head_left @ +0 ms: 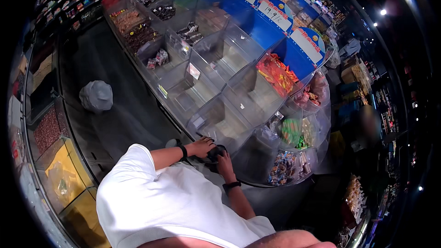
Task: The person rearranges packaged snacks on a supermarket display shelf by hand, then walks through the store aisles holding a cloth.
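Note:
My left hand [200, 148] is at the near corner of the clear plastic bins, its fingers curled beside a dark rounded object [217, 152]. My right hand [225, 166] closes on that object from the near right side; its kind is too dark to make out. What lies under my left fingers is partly hidden. Just beyond both hands stands a clear bin [220, 124] with little or nothing in it. Dark bands circle both wrists.
Red packets [278, 76] fill one bin below blue sign boards [275, 14]. Round clear tubs with wrapped sweets [287, 167] stand at the right. A tied pale plastic bag [96, 96] rests on the floor at left. Bins of loose goods [47, 131] line the left edge.

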`<state>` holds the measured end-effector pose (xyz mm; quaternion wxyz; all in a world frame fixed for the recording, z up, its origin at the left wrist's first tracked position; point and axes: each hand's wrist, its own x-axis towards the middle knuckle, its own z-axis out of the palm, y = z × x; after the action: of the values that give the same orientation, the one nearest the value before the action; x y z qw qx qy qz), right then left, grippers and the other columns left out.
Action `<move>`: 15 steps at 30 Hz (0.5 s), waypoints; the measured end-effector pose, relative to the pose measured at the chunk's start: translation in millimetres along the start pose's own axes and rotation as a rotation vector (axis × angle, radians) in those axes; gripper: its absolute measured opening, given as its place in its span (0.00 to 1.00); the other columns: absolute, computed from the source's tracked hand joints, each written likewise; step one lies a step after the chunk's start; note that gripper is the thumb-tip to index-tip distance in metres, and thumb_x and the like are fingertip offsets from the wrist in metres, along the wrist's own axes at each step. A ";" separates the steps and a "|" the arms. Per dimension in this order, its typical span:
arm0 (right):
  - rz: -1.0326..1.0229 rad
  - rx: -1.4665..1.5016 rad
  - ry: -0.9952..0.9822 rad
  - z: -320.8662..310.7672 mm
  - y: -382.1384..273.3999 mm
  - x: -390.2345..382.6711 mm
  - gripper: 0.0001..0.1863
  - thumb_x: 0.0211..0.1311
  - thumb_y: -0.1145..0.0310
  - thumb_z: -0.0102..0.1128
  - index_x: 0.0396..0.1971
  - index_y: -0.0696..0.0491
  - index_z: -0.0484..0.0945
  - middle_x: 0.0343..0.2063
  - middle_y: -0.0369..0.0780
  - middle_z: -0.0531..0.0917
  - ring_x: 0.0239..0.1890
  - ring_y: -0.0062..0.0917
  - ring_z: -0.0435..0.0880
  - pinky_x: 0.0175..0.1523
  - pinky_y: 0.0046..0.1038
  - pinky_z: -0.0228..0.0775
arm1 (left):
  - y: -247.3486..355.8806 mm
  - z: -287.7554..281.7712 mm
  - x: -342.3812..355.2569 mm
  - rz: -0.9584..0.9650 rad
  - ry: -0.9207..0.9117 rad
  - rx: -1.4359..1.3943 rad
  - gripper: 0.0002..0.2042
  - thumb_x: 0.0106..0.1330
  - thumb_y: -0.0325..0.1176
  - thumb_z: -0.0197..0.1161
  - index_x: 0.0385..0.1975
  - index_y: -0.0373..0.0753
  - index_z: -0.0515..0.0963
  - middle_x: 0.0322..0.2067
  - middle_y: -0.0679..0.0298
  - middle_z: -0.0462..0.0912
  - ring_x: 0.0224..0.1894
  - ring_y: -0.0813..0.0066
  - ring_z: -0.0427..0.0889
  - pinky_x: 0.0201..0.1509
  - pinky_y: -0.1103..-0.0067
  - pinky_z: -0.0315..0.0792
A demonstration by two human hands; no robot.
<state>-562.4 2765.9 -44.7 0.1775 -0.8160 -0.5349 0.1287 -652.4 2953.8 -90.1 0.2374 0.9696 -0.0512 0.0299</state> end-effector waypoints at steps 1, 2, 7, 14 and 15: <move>0.000 -0.032 -0.004 2.9 1.1 -5.1 0.13 0.47 0.80 0.54 0.35 0.58 0.80 0.43 0.51 0.74 0.45 0.50 0.73 0.51 0.43 0.69 | 6.3 -0.5 -1.6 -0.001 0.018 0.021 0.25 0.50 0.31 0.60 0.52 0.38 0.71 0.52 0.50 0.73 0.61 0.51 0.66 0.66 0.61 0.58; -0.007 -0.011 0.044 9.7 3.2 -7.0 0.13 0.48 0.80 0.54 0.36 0.59 0.79 0.44 0.52 0.74 0.45 0.50 0.73 0.52 0.44 0.69 | 8.3 -1.5 -2.4 -0.003 0.037 0.040 0.25 0.50 0.30 0.60 0.52 0.39 0.71 0.52 0.52 0.73 0.62 0.53 0.66 0.66 0.62 0.58; -0.070 -0.027 0.195 40.1 -2.9 15.8 0.12 0.54 0.79 0.53 0.40 0.61 0.76 0.49 0.55 0.73 0.51 0.52 0.72 0.58 0.43 0.64 | -20.8 -9.8 -6.2 -0.099 0.120 0.181 0.21 0.53 0.30 0.61 0.50 0.42 0.74 0.49 0.57 0.74 0.57 0.57 0.70 0.63 0.65 0.61; 0.089 0.288 0.427 -3.0 -40.1 52.4 0.21 0.56 0.79 0.48 0.51 0.59 0.74 0.48 0.53 0.74 0.51 0.48 0.73 0.57 0.39 0.65 | -70.1 -28.6 -7.9 -0.308 0.139 0.122 0.18 0.56 0.32 0.57 0.48 0.38 0.75 0.48 0.54 0.75 0.51 0.52 0.73 0.57 0.59 0.66; 0.194 0.293 0.473 -16.7 -50.8 53.2 0.21 0.57 0.78 0.48 0.52 0.58 0.74 0.47 0.52 0.74 0.51 0.48 0.73 0.57 0.38 0.66 | -70.5 -26.7 -8.1 -0.378 0.191 0.098 0.18 0.57 0.33 0.56 0.48 0.37 0.75 0.46 0.53 0.76 0.50 0.50 0.75 0.54 0.58 0.67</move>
<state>-576.7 2830.8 -9.0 0.4001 -0.8363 -0.3739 0.0270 -653.4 3029.0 -99.4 0.1952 0.9651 0.1560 0.0790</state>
